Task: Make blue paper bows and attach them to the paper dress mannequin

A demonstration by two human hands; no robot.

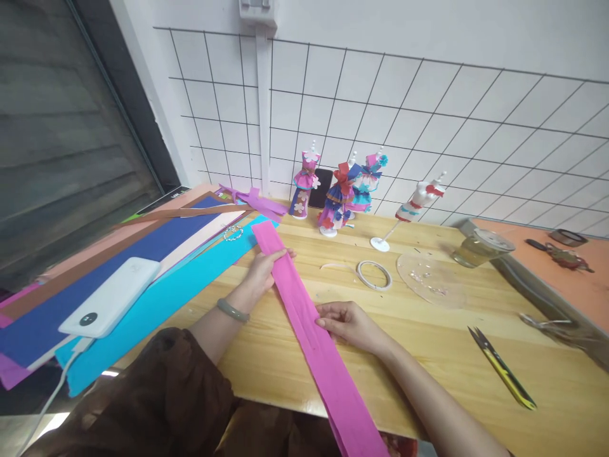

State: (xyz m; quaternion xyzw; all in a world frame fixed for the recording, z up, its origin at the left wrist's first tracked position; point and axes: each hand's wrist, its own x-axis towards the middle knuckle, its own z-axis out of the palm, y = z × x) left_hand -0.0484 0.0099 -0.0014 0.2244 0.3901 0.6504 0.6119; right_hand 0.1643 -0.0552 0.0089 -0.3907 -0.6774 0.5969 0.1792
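A long strip of pink crepe paper (304, 320) runs from the middle of the wooden table (419, 368) down over its front edge. Near its far end my left hand (262, 270) grips it, the thumb lying on top. Lower down, my right hand (347, 322) pinches the strip's right edge between thumb and fingers. The fingers under the paper are partly hidden. Right of my hands lie a roll of narrow white tape (373, 264) and a pair of thread snips (503, 369) with yellow-and-black handles.
Folded coloured paper (190, 285) is stacked at left, with a white power bank (111, 297) and a beaded bracelet (233, 233) on top. Small dressed mannequins (340, 197) and a phone (321, 188) stand by the wall grid. A clear disc (428, 279) and a cup (483, 247) are at right.
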